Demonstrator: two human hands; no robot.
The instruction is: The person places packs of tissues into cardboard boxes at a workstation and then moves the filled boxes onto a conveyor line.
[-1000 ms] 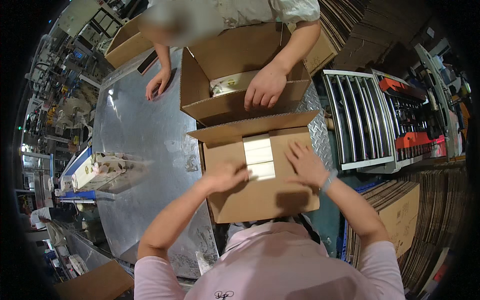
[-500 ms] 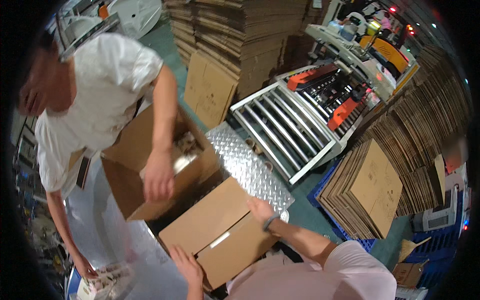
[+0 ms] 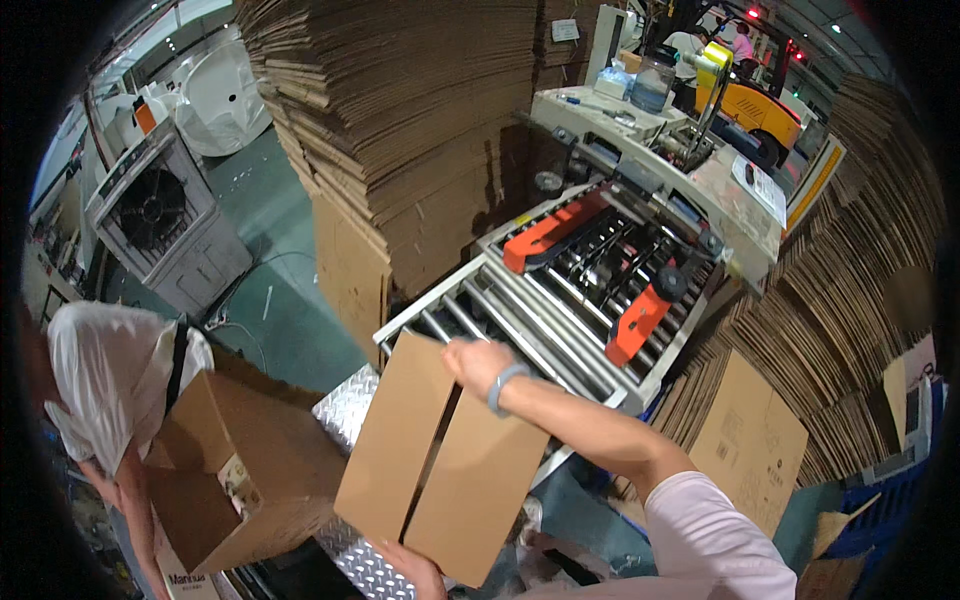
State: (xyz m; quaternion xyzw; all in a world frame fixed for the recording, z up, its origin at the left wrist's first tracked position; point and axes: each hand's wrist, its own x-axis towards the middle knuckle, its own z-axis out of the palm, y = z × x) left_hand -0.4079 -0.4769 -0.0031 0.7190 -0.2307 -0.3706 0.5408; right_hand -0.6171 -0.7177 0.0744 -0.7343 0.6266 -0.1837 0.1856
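I hold a closed brown cardboard box (image 3: 440,470) tilted above the metal table, its two top flaps folded shut with a seam down the middle. My right hand (image 3: 478,362), with a pale wristband, grips the box's far upper edge beside the roller conveyor (image 3: 500,320). My left hand (image 3: 418,570) supports the box's near bottom edge; only its fingers show.
A carton-sealing machine (image 3: 620,270) with orange guides stands past the rollers. Tall stacks of flat cardboard (image 3: 400,110) rise behind and at right. A co-worker in white (image 3: 110,380) at left handles an open box (image 3: 250,460). A fan unit (image 3: 160,220) stands far left.
My view has swung right toward the conveyor. The box has been lifted and carried toward the rollers, with my right hand now on its far edge and my left under it.
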